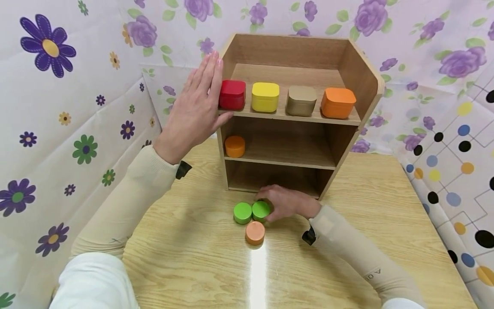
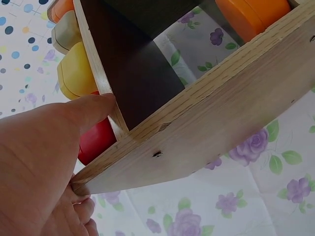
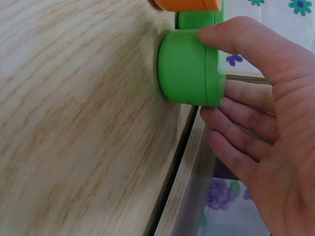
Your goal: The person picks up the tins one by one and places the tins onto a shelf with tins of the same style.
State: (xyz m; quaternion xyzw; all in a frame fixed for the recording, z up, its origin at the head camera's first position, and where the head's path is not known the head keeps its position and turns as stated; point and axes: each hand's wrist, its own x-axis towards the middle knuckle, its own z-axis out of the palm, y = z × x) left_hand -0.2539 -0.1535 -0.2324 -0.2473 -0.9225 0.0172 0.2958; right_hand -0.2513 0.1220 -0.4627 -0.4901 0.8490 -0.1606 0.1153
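Observation:
My left hand [image 1: 197,103] lies flat with straight fingers against the left side panel of a wooden shelf unit [image 1: 349,68]. In the left wrist view the thumb of that hand [image 2: 44,162] touches the panel's front edge [image 2: 221,113] beside a red tin [image 2: 96,140]. My right hand [image 1: 283,204] grips a green round tin [image 1: 261,210] on the table, thumb on one side and fingers on the other [image 3: 189,69]. A second green round tin [image 1: 242,213] touches it on the left, and an orange round tin [image 1: 255,232] sits just in front.
The top shelf holds red [image 1: 232,94], yellow [image 1: 265,97], tan [image 1: 301,101] and orange [image 1: 338,103] square tins. An orange round tin [image 1: 235,146] stands at the left of the middle shelf. The bottom shelf looks bare. Flowered cloth walls enclose the wooden table [image 1: 370,214].

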